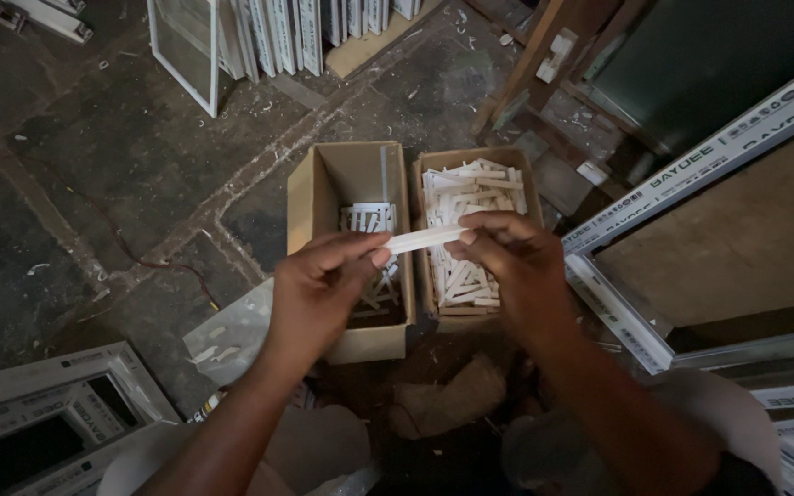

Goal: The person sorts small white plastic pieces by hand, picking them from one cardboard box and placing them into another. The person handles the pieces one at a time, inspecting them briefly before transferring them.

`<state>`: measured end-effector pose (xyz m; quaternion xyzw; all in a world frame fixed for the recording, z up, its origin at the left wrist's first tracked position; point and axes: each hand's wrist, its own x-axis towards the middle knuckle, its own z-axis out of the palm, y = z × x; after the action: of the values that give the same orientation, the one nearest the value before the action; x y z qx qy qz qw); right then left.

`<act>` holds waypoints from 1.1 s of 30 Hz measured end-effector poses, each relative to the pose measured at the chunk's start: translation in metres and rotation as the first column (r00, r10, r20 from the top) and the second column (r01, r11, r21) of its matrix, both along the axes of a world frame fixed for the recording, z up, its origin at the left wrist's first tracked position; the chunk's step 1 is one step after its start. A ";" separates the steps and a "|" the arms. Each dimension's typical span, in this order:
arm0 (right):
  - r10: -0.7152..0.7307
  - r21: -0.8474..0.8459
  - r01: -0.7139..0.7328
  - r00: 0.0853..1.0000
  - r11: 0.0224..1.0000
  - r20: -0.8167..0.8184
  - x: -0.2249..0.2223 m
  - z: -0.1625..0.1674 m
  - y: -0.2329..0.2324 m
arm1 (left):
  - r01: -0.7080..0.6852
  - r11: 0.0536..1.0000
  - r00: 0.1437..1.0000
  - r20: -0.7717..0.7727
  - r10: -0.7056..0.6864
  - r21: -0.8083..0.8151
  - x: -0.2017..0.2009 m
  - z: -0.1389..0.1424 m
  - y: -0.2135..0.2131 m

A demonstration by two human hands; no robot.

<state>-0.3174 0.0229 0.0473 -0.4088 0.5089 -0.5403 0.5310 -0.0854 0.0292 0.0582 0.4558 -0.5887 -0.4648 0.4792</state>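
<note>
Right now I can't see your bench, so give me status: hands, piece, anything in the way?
Left hand and right hand pinch one white strip by its ends. Held above two cardboard boxes of strips. Nothing between.

Matt cardboard, smooth white plastic, rough floor

Two brown cardboard boxes (351, 184) hold smooth white plastic strips (470, 197); the dark stone floor (121, 156) looks rough and dusty.
</note>
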 end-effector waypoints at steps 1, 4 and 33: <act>-0.002 0.010 0.002 1.000 1.000 0.027 -0.001 -0.001 0.000 | -0.030 0.998 1.000 0.008 0.030 0.057 0.000 -0.003 -0.001; 0.019 -0.007 -0.018 0.996 1.000 0.087 -0.001 -0.004 -0.001 | -0.049 0.992 0.998 -0.032 0.053 0.113 0.002 -0.009 -0.003; -0.228 0.102 0.231 0.973 0.968 -0.047 -0.046 0.028 -0.009 | 0.006 0.998 0.417 0.907 -0.062 0.065 0.038 -0.068 -0.041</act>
<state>-0.3634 0.0141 0.0750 -0.3275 0.5900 -0.5629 0.4772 -0.0474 -0.0114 -0.0099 0.6346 -0.7511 -0.1700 0.0647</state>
